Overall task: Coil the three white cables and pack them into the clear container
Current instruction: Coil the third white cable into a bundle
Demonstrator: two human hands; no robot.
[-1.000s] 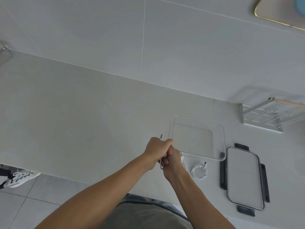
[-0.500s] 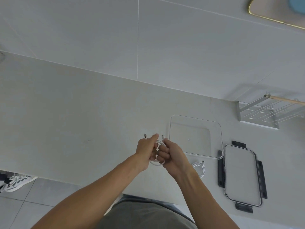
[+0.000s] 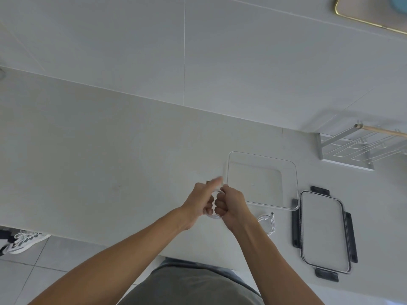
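Nearest me, my two forearms converged over the near part of the worktop [image 3: 110, 150]. My left hand [image 3: 201, 200] and right hand [image 3: 231, 204] met knuckle to knuckle, both with fingers curled around a small loop of white cable [image 3: 214, 215], which showed between them and hung just below the fingers. The left forefinger was blurred, pointing up toward the container, so I could not tell exactly how it lay. Just to the right of my right wrist, a second coiled cable [image 3: 267, 223] rested on the worktop; I could not make out a third. Beyond and to the right of the hands sat the clear container [image 3: 295, 186], empty as far as I could see, its near-left corner almost touching my right hand. I judged the right hand nearer for the drop-in. The lid [image 3: 323, 232] lay right of the container, and a wire rack [image 3: 343, 150] stood farther back.
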